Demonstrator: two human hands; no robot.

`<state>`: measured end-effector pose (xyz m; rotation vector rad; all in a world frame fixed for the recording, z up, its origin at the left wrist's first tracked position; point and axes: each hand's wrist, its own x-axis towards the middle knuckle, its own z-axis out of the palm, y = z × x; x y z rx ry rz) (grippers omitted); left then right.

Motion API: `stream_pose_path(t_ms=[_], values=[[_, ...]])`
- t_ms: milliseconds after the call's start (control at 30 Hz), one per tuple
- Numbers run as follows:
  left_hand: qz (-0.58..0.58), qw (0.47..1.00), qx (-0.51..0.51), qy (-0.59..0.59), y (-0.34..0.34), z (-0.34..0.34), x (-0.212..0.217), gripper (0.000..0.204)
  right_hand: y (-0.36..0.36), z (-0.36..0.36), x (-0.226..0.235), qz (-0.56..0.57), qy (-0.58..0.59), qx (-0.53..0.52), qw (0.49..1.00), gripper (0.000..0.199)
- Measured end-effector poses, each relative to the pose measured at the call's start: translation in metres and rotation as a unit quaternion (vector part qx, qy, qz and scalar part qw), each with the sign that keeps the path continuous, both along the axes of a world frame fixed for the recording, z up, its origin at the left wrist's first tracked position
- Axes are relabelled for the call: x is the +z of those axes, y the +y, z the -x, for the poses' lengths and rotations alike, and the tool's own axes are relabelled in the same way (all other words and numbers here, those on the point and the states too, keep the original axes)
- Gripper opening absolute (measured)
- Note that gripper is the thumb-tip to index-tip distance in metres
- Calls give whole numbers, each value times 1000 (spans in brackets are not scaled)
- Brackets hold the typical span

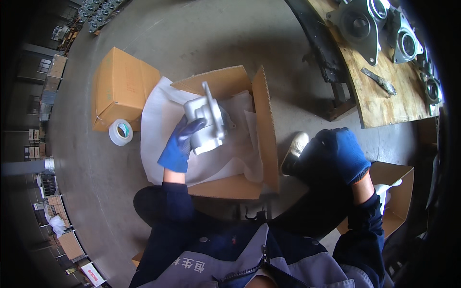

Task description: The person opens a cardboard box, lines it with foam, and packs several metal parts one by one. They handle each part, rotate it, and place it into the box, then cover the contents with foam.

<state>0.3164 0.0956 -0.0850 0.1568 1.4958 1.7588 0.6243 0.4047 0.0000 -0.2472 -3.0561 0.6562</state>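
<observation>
My left hand (175, 152), in a blue glove with a dark palm, grips a silver metal flanged housing (207, 121). It holds the part tilted above an open cardboard box (269, 129). White wrapping sheet (158, 137) lines the box and spills over its left side. Beneath the raised housing, part of another metal piece seems to show through the sheet. My right hand (346, 156), also gloved in blue, is at my right knee, away from the box. Its fingers curl inward in shadow, and whatever may be inside them is hidden.
A closed carton (122, 86) stands beyond the box at left, with a tape roll (120, 132) beside it. At right, a wooden table (384, 108) bears several metal housings (360, 26) and a dark marker-like stick (378, 81). Another open carton (401, 197) sits near my right forearm.
</observation>
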Motion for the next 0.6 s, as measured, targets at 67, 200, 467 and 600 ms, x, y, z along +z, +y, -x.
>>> stream_pose_path(t_ms=[67,200,467,600], values=[[42,998,-24,45,45,-13,5,58,3,-4,-2,23,-37,-3,999,30],[320,926,-126,154,87,-11,-43,48,4,3,-1,68,-54,-16,996,25],[552,743,-88,370,164,-37,-169,53,7,0,-9,178,-40,-97,978,18],[567,732,-53,374,178,-43,-204,50,4,13,3,206,-87,-102,969,21]])
